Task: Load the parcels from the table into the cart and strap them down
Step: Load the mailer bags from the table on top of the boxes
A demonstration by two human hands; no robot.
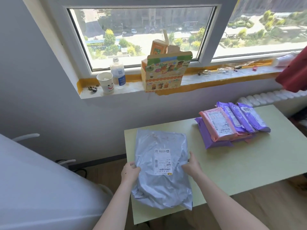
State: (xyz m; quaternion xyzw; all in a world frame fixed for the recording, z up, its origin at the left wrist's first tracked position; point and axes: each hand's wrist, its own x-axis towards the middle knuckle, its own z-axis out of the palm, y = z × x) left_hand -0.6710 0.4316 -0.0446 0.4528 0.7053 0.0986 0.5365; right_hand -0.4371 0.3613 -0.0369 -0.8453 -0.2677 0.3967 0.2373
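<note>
The left hand (130, 171) and the right hand (192, 165) of a person each grip one side edge of a single grey parcel (162, 185), fingers curled onto the plastic, bare forearms reaching in from below. The parcel sits over the near left corner of a pale green tabletop (249, 163); whether it rests there or is just lifted cannot be told. It carries one white shipping label (163, 161), and handwriting runs across its far end.

Well apart from it, at the far right of the same tabletop, lies a stack of smaller parcels (232, 127). One pink parcel (217, 125) lies on top with its label up, the edge of a second pink one shows beneath it, and at least four purple ones are under and beside them; the full count is hidden by the overlap.

On the windowsill (132, 90) behind stand one paper cup (106, 83) with a smiling face, one clear bottle (118, 73) just beside it, and one cartoon-printed cardboard box (166, 72) with a smaller orange box (158, 47) behind it. One red cloth (294, 72) hangs at the right edge above a white radiator (265, 97). A broad white surface (33, 188) fills the lower left.
</note>
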